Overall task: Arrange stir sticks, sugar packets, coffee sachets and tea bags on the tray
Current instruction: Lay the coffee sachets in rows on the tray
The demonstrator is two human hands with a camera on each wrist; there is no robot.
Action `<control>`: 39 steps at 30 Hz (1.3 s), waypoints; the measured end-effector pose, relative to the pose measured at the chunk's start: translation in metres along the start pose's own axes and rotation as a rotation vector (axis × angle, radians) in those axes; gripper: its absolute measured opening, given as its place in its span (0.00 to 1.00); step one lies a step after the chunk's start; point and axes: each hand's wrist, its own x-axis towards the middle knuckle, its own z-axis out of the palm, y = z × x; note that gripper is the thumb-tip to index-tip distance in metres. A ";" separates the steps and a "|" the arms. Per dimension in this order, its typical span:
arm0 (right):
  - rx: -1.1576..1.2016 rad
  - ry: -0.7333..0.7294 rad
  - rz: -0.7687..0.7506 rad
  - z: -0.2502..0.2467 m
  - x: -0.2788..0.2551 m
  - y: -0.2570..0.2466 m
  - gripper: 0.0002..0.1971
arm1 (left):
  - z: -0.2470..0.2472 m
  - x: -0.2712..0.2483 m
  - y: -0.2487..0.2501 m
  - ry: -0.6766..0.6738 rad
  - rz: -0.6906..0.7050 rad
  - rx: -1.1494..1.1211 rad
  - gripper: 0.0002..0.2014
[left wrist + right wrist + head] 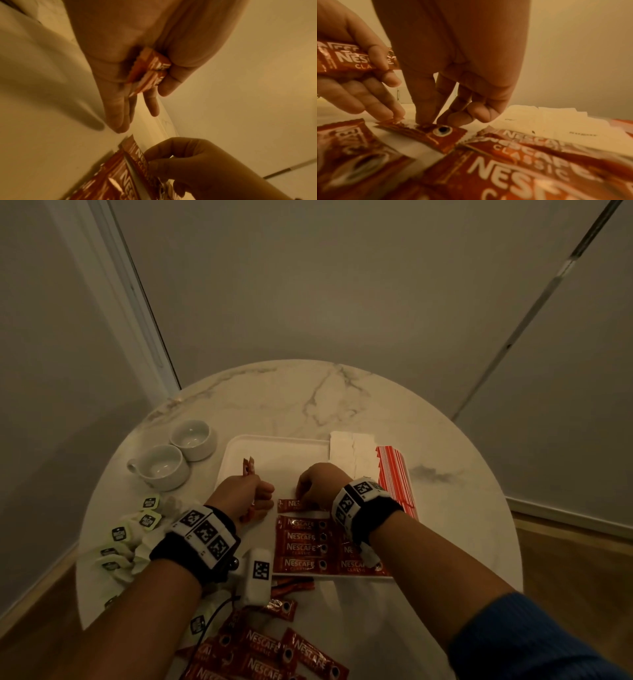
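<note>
A white tray [274,450] sits mid-table. Red coffee sachets [305,546] lie in rows on its near part. White sugar packets [352,453] lie at its far right, with red-striped stir sticks [394,477] along the right edge. My left hand [245,491] grips a small bunch of sachets [248,467] upright over the tray's left side; the bunch [150,67] shows in the palm. My right hand [318,481] pinches one sachet [289,504] lying flat just beyond the rows, thumb and fingertips [426,116] on the sachet [440,135].
Tea bags [130,535] with green tags are heaped on the marble table at the left. Two white cups [161,467] stand beyond them. Several loose sachets [267,655] lie near the table's front edge. Walls stand close behind the round table.
</note>
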 end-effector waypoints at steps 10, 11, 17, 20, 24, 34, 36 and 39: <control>-0.064 -0.022 -0.030 0.004 -0.006 0.000 0.07 | 0.003 0.001 -0.005 0.018 -0.013 0.142 0.07; -0.069 -0.021 -0.033 0.004 -0.007 0.000 0.07 | 0.003 0.001 -0.006 0.016 -0.010 0.143 0.07; -0.088 -0.026 -0.048 0.006 -0.005 0.001 0.07 | 0.005 -0.003 -0.005 0.002 0.006 0.216 0.06; -0.070 -0.027 -0.047 0.006 -0.005 0.003 0.07 | 0.005 -0.004 -0.004 0.004 0.016 0.240 0.06; 0.068 0.139 -0.085 -0.005 -0.009 0.005 0.07 | 0.006 -0.007 -0.004 -0.016 0.142 0.263 0.07; 0.839 0.047 -0.250 -0.042 -0.036 -0.014 0.09 | 0.023 -0.036 0.020 -0.539 0.164 -0.102 0.13; 0.909 0.123 -0.191 -0.045 -0.036 -0.012 0.07 | 0.024 -0.032 0.022 -0.481 0.129 -0.157 0.13; 1.016 0.253 -0.055 -0.049 -0.033 -0.004 0.04 | 0.020 -0.022 0.025 -0.283 0.091 -0.199 0.18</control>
